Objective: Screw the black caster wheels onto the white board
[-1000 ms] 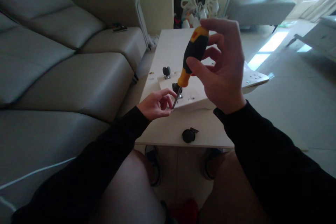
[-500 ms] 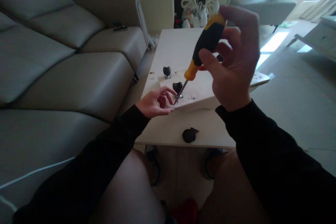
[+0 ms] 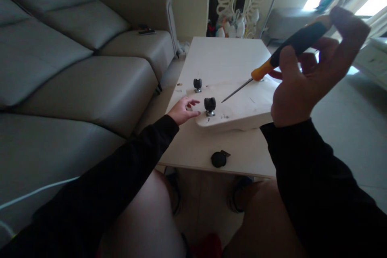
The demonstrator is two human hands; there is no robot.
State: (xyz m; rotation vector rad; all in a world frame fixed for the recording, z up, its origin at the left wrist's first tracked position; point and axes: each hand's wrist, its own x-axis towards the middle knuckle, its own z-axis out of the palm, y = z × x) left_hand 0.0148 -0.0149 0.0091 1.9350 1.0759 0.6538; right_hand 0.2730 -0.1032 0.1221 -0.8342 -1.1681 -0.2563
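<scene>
To our left stretches a grey leather sofa (image 3: 121, 80), and beside it our left hand (image 3: 181, 112) has its fingers half spread, gripping nothing, near two black twin-wheel casters (image 3: 209, 104) that stand on a white rounded board (image 3: 242, 107) upon the white rectangular tabletop (image 3: 223, 54). Nearer us lies a loose round black caster (image 3: 218, 159); farther right, our right hand (image 3: 311, 84) has its fingers wrapped around a black-and-yellow-handled screwdriver (image 3: 262, 70), its steel shaft slanting over the board.

Single head-worn camera looked forward and steeply down from the near end of the white table (image 3: 223, 54), close above it; sofa (image 3: 115, 84) left, mirror (image 3: 241, 2) far.
</scene>
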